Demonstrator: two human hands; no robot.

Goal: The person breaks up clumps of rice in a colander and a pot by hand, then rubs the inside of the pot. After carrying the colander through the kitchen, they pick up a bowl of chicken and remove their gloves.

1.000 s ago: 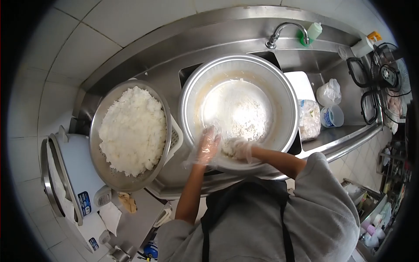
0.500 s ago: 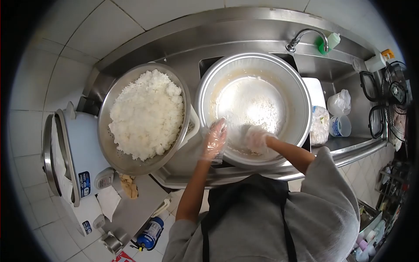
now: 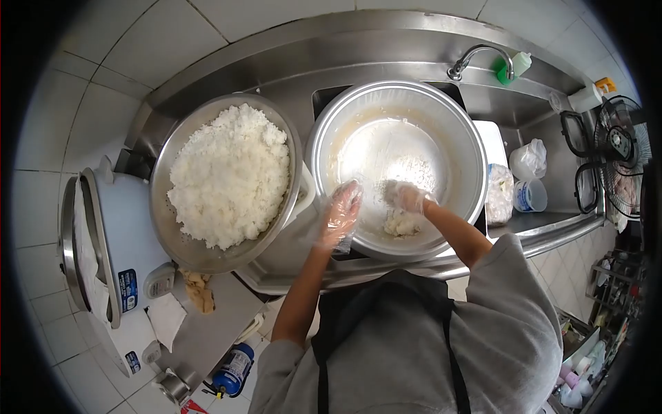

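Rice clump point(image 3: 402, 223) low in steel bowl point(image 3: 331, 131)

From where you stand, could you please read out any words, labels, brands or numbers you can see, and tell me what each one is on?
None can be read.
Blue sticker on the rice cooker: print too small.
Blue can on the floor: label blurred.
White tub on the counter: blue print blurred.
Bag beside the big bowl: no legible text.
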